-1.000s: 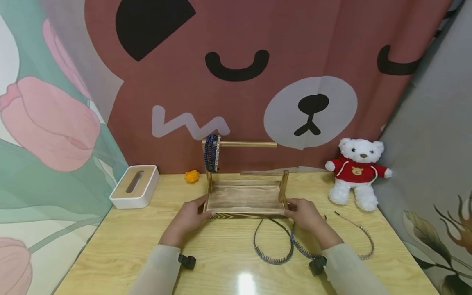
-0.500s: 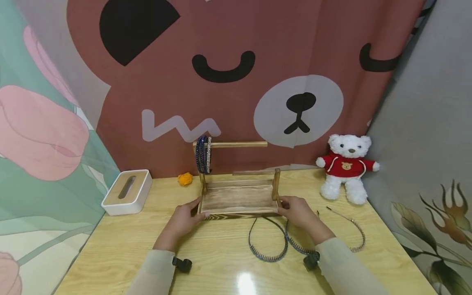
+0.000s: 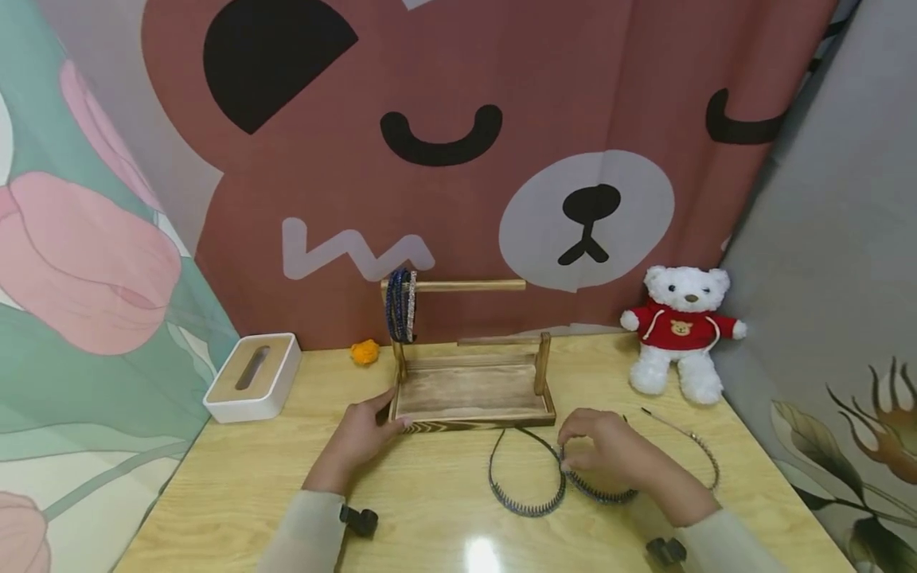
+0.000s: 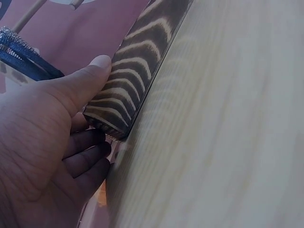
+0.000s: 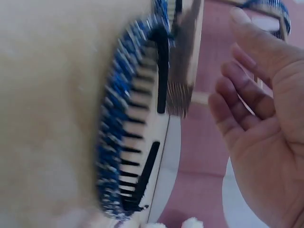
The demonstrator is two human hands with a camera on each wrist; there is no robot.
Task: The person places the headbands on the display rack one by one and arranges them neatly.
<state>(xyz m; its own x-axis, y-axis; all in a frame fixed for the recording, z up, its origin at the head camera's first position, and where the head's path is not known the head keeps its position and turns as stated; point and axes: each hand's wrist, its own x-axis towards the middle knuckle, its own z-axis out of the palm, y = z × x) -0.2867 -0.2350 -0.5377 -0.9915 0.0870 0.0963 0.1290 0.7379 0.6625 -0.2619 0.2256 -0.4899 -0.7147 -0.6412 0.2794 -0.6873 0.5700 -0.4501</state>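
Behind the table (image 3: 401, 509) is hung a bear-printed curtain (image 3: 444, 207). On the table, a wooden rack (image 3: 469, 390) is pinched at its eight-o'clock corner by the left hand (image 3: 360, 430), perhaps for steadiness. Some headbands (image 3: 399, 306) are hung on its rail (image 3: 473, 286), toward ten o'clock. Loose headbands (image 3: 530, 509) are laid within reach at five; toward four, the right hand (image 3: 609, 447) is half opened, nothing held.

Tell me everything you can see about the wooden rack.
The rack looks like brown, streaky-grained wood, its front edge striped dark and light. Its base is a shallow rimmed tray. A tall left post carries a bar reaching right; a shorter right post seems to carry a lower bar pointing left. Headbands hang at the upper bar's left end. It stands upright on the table, the left grip holding its front left corner.
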